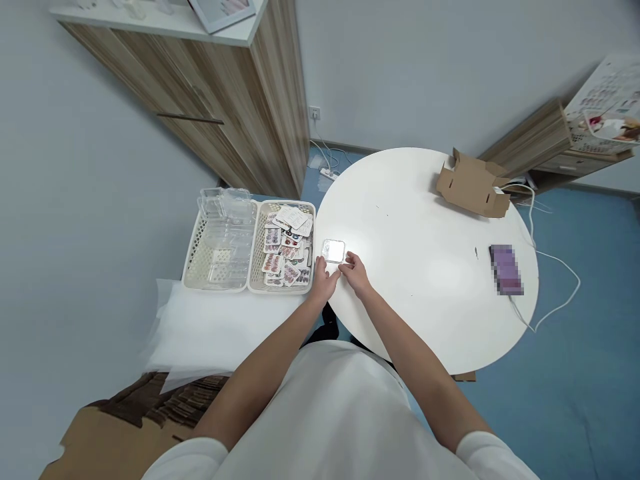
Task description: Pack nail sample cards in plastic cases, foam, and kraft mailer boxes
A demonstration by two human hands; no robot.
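Observation:
A small clear square case [334, 251] with a white inside lies near the left edge of the round white table [425, 267]. My left hand [324, 283] is at its near left corner, fingers apart and empty. At its near right corner is my right hand [354, 273], its thumb and fingers spread with a gap between them. Whether the fingertips touch the case is hard to tell. To the left, a white basket [256, 273] holds many printed cards with coloured press-on nails [289, 250].
Clear plastic cases [230, 220] fill another white basket [189, 270] farther left. White sheeting [225, 327] lies in front of the baskets. A folded-open cardboard box [473, 185] and a blurred purple phone-like device [507, 270] with a white cable are on the table's right side.

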